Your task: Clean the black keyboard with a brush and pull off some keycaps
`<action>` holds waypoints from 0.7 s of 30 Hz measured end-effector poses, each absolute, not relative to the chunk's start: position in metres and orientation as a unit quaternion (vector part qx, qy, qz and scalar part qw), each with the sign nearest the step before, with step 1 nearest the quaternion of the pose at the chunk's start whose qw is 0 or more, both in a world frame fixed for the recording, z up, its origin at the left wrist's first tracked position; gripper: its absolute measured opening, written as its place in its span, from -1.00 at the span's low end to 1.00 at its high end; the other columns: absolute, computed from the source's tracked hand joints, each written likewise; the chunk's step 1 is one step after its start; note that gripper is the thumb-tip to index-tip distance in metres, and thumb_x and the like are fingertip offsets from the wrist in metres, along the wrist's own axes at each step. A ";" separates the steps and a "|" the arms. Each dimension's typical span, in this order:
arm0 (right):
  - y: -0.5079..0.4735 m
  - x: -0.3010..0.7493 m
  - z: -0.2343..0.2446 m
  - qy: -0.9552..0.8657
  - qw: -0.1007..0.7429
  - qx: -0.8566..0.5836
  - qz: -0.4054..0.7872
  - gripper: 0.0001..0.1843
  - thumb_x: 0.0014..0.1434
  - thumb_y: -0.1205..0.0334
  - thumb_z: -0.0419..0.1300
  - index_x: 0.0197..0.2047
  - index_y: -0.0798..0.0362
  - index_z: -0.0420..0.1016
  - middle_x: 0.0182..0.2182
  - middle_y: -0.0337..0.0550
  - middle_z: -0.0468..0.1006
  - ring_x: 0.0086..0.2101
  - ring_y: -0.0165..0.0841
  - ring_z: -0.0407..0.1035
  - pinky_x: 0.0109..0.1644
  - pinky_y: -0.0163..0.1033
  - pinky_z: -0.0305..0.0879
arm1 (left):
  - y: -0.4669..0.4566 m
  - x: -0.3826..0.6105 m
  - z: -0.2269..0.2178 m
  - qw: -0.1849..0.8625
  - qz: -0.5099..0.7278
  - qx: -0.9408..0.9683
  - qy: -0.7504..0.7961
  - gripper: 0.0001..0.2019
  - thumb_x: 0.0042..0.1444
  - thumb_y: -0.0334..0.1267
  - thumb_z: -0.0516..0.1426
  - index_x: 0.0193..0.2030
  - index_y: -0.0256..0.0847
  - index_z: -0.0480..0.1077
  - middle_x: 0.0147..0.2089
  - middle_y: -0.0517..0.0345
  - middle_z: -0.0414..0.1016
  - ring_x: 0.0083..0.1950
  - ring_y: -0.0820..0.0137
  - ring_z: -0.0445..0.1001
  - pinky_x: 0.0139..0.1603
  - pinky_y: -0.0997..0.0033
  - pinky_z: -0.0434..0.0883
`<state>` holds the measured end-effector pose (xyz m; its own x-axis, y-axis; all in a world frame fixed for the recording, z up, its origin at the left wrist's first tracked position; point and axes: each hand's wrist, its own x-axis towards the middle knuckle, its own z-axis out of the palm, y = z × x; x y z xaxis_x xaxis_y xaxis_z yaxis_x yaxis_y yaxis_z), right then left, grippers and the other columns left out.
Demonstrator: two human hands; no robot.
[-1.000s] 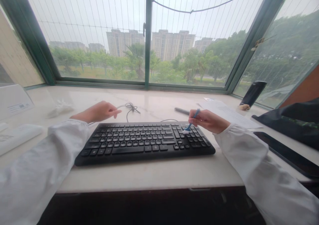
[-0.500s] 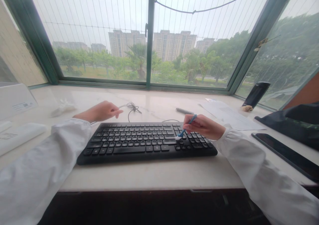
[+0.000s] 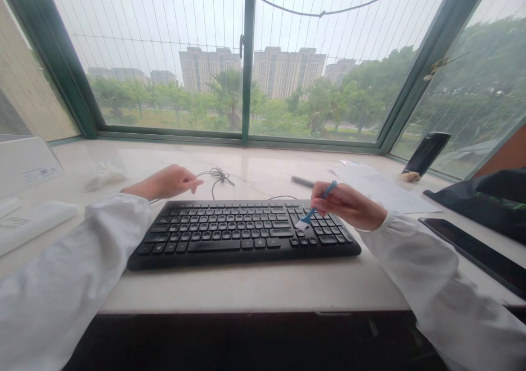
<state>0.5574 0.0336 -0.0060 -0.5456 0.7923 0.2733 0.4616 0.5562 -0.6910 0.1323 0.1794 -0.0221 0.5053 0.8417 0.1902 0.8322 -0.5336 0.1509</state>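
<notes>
A black keyboard (image 3: 222,231) lies on the pale marble-like ledge. Over its right part, my right hand (image 3: 345,204) is closed around a small blue-handled brush (image 3: 324,198). The white bristles are down at the keys between the main block and the number pad. My left hand (image 3: 175,182) is loosely curled at the keyboard's far left corner, with nothing visible in its fingers. Close to those fingers runs a thin dark cable (image 3: 219,175), bunched into a loop behind the keyboard.
Behind the right hand lie a dark pen-like stick (image 3: 303,181) and white papers (image 3: 382,187). A black phone (image 3: 472,250) and a dark bag (image 3: 489,201) are at the right, with a dark upright object (image 3: 426,154) farther back. White boxes (image 3: 30,165) stand left. Windows close off the back.
My right hand has shifted slightly right with the brush, its bristles moving from beside the main keys toward the number pad. My left hand stays in nearly the same place.
</notes>
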 end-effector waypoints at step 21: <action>0.032 0.569 0.005 -0.891 0.158 -0.374 0.202 -0.61 0.35 -0.05 0.02 -0.41 0.02 0.23 -0.57 -0.32 0.24 -0.52 -0.46 0.08 -0.44 -0.29 0.05 | 0.181 0.131 -0.024 0.019 0.120 0.867 0.483 -0.51 0.20 0.12 0.03 -0.51 -0.13 0.58 -0.67 0.24 0.38 -0.62 0.49 0.23 -0.52 0.47 0.13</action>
